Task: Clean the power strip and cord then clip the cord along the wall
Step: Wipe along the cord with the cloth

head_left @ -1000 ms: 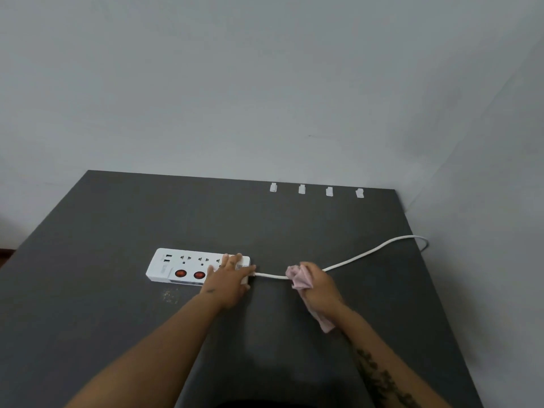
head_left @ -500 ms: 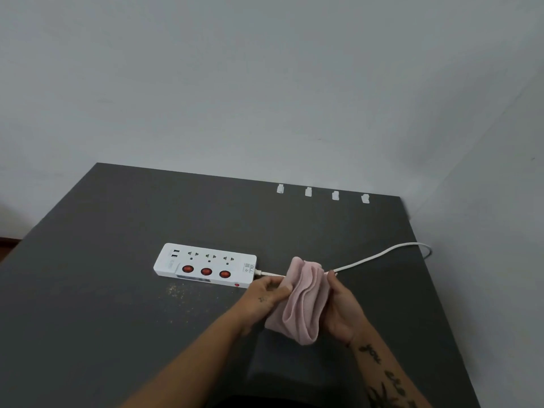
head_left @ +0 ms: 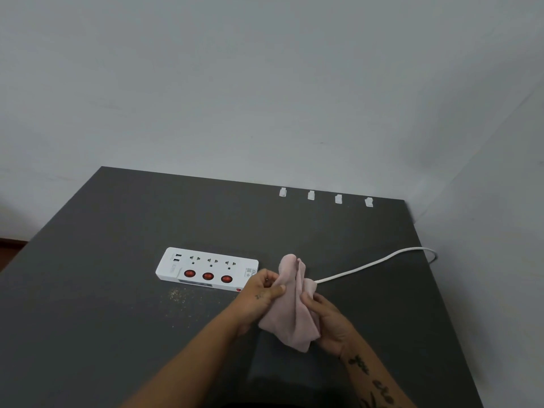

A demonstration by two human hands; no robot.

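Observation:
A white power strip (head_left: 206, 267) with three red switches lies flat on the dark table (head_left: 117, 334). Its white cord (head_left: 371, 265) runs right and drops over the table's right edge. A pink cloth (head_left: 290, 307) hangs between both hands, just right of the strip, and hides the cord's near end. My left hand (head_left: 260, 293) pinches the cloth's left side. My right hand (head_left: 331, 322) grips its right side from below. Several white cord clips (head_left: 310, 195) sit in a row along the table's back edge at the wall.
A patch of fine crumbs or dust (head_left: 176, 294) lies on the table in front of the strip. Pale walls (head_left: 265, 83) meet in a corner at the back right. A strip of brown floor (head_left: 11, 245) shows at the far left.
My left hand left the power strip and took hold of the cloth. The cloth came off the cord and now hangs spread between both hands.

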